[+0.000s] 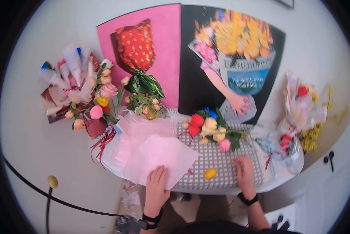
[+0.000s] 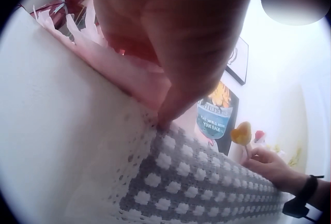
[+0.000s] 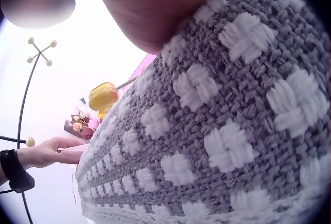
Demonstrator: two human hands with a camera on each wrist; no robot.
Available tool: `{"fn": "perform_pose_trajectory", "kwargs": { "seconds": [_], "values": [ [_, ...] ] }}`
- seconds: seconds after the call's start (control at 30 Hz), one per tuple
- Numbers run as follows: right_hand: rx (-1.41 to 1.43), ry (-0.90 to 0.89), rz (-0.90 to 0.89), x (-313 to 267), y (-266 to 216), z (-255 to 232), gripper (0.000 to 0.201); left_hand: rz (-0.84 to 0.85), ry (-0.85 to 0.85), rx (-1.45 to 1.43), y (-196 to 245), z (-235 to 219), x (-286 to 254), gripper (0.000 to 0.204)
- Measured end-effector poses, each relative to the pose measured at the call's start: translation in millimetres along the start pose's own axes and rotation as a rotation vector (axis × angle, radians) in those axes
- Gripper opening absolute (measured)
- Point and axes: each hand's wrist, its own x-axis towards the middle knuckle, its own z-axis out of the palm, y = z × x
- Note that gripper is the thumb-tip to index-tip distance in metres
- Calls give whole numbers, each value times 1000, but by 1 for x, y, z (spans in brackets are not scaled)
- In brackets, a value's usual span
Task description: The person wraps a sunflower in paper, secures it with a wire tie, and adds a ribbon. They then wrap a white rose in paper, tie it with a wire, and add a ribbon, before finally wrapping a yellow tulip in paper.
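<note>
Pale pink wrapping sheets lie on the left part of the table, and my left hand rests on their lower edge with its fingers extended. A single yellow flower lies on the grey-and-white checked cloth, its stem running right to my right hand, whose curled fingers pinch the stem end. The left wrist view shows the yellow flower raised beside the right hand. Behind it lies a bunch of red, cream, pink and blue flowers.
Wrapped bouquets stand at the left and right. Loose pink and peach flowers lean beside the left one. Two picture boards, one pink and one black, stand at the back. Ribbons lie near the table's right end.
</note>
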Motion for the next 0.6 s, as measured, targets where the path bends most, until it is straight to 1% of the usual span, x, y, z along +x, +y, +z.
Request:
{"fn": "perform_pose_trajectory", "kwargs": {
  "seconds": [0.03,0.1,0.13,0.17,0.23,0.3,0.33,0.37,0.43,0.47,0.5,0.53,0.6],
  "values": [
    [-1,-2,1,0,-1,0,16,-22,49,-14,-3,1,-1,66],
    [-18,-27,4,-3,3,1,11,18,-16,-16,-5,-5,-3,63],
    [-25,-20,1,-3,2,3,14,2,-11,-60,-1,-12,-1,61],
    [-32,-14,-4,-3,1,3,16,-24,40,-74,-1,-14,-1,61],
    [-11,-30,-10,-3,0,4,16,4,-3,-68,-4,-17,-5,59],
    [-14,-45,3,-7,8,6,16,1,13,-88,-4,-24,-7,58],
    [-22,-28,-36,-7,12,8,13,-20,22,-116,-5,-24,-9,58],
    [-82,-73,-107,-6,-1,0,15,-35,24,-145,-6,-25,-11,59],
    [31,-112,98,-18,7,3,16,-49,49,-161,-7,-26,-13,57],
    [31,-113,77,-17,4,3,16,-77,71,-196,-6,-26,-14,52],
    [43,-109,141,-16,-2,1,16,-107,93,-230,-6,-26,-17,47],
    [60,-102,203,-16,-8,0,17,-112,113,-221,-5,-25,-20,47],
    [61,-113,140,-12,-10,-4,17,-21,129,-274,-6,-29,-20,42]
  ]
}}
